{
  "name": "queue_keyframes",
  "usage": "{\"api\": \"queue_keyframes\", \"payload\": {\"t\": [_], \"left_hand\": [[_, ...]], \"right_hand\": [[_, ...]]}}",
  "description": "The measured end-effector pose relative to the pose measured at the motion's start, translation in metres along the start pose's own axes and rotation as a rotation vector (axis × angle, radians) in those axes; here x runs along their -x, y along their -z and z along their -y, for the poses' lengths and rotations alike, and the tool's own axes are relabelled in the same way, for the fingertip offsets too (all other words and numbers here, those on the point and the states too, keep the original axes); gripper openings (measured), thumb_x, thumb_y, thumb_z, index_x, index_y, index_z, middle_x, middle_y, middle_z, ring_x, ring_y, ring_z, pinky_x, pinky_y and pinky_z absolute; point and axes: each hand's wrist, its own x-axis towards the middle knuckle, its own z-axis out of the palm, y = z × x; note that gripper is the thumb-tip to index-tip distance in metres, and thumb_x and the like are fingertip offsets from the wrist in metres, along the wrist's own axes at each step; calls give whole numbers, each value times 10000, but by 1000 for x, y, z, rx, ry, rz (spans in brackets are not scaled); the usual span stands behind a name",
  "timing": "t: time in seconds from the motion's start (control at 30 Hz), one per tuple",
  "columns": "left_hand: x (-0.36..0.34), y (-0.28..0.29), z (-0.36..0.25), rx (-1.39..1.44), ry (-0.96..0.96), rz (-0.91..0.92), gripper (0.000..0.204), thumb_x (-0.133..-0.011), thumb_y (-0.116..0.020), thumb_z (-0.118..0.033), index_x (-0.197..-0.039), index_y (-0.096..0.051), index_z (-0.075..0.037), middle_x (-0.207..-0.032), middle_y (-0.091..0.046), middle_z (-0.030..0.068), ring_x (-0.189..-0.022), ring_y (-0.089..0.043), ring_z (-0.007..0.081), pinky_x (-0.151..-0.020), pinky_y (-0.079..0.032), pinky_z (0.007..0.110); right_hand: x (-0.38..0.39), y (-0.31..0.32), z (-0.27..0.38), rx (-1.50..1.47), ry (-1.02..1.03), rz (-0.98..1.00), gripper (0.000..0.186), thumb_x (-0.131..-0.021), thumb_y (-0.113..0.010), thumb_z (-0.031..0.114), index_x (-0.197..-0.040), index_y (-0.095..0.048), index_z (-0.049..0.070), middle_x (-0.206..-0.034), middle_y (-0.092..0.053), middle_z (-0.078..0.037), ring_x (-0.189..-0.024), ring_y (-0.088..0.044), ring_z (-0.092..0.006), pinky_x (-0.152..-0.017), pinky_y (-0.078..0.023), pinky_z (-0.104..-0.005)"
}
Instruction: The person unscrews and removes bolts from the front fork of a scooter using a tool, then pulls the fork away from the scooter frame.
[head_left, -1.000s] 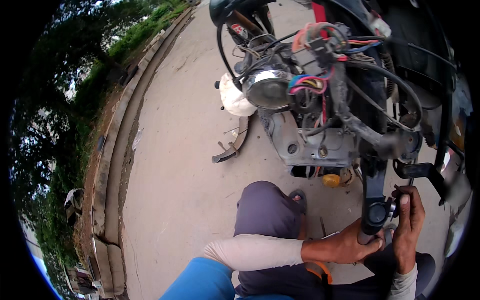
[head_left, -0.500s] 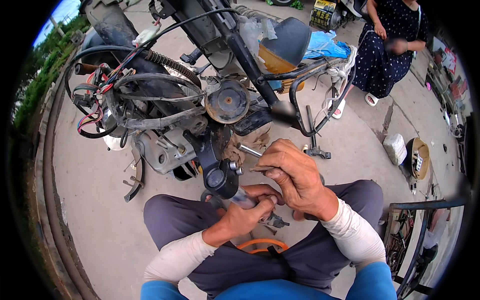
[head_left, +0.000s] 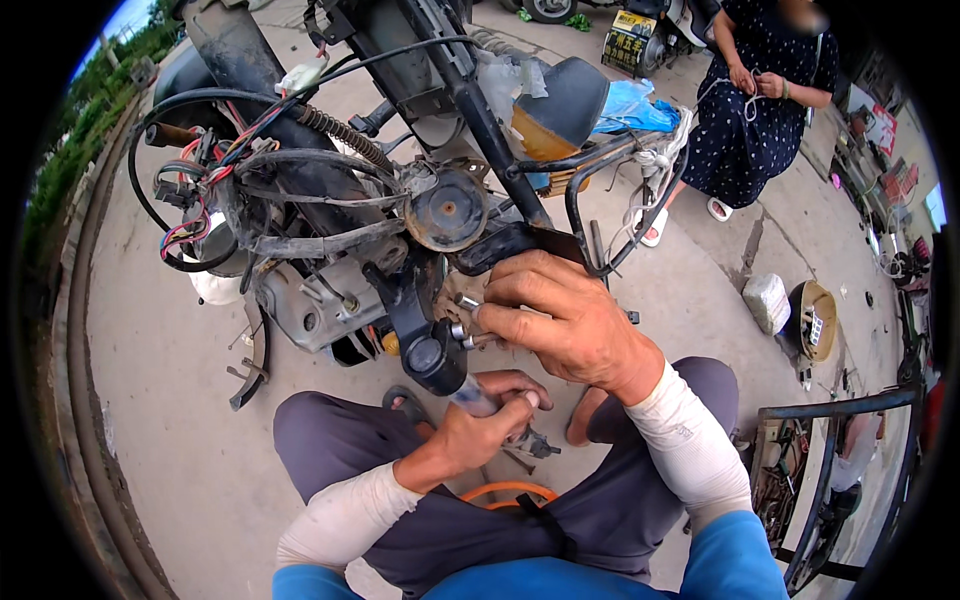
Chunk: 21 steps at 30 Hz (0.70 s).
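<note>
The person is squatting on the concrete floor [head_left: 180, 400], knees spread, sleeves pale over both forearms. Nearest to them, the left hand [head_left: 480, 425] is curling tight around a slim tool handle [head_left: 470, 398], fingers wrapped shut on it. The handle's long axis is running up and to the left from the fist, its upper end pointing into the black socket piece [head_left: 428, 355] at the foot of the motorbike's black bracket [head_left: 405, 300].

Just above, the right hand [head_left: 570, 320] is coming in from the right, palm down, fingers bent and pinched narrow on a small silvery bolt-like part [head_left: 462, 318] that is lying right beside the black bracket. The fingertips are pointing left, toward the engine. Whether the part is free or seated in the frame, I cannot tell.

Beyond the hands, the stripped motorbike [head_left: 340, 210] is standing with its engine casing [head_left: 300, 310], loose coloured wires [head_left: 190, 215] and a round dark horn-like disc [head_left: 445, 210] exposed. An orange ring [head_left: 505, 490] is lying on the floor between the person's legs.

Farther off, to the upper right, another person in a dark dotted dress [head_left: 750, 120] is sitting with hands together.
</note>
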Motion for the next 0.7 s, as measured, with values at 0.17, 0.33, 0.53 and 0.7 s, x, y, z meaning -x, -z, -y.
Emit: {"api": "queue_keyframes", "payload": {"t": [0.17,0.33,0.53,0.7], "left_hand": [[4,-1,2,10,-12,-22,172,-943,-506,-83,-935,-638,27,-617,-493,-17,-509,-420,48,-490,-379,228],[5,2,7,44,-38,-30,154,-922,-516,-72,-931,-644,12,-608,-508,-10,-501,-443,56,-476,-377,234],[-7,-3,7,94,-12,-88,120,-913,-584,-72,-933,-677,1,-638,-563,1,-510,-472,69,-474,-376,239],[-2,4,-3,160,-69,-121,50,-870,-635,-23,-872,-681,-3,-659,-578,20,-517,-492,87,-472,-381,246]], "right_hand": [[6,-10,-3,-123,-14,-1,217,-784,-674,132,-945,-604,4,-817,-563,-124,-760,-579,-306,-649,-467,-397],[11,-31,3,-108,-148,-120,114,-834,-622,83,-865,-525,33,-743,-511,-122,-653,-536,-290,-584,-431,-380],[-25,6,71,-927,-1556,-45,320,-1043,-414,298,-847,-507,63,-636,-419,9,-619,-542,-157,-504,-407,-290],[-36,-12,77,-1056,-1527,-141,345,-1037,-452,352,-886,-535,53,-666,-371,31,-553,-410,-90,-411,-275,-246]]}}
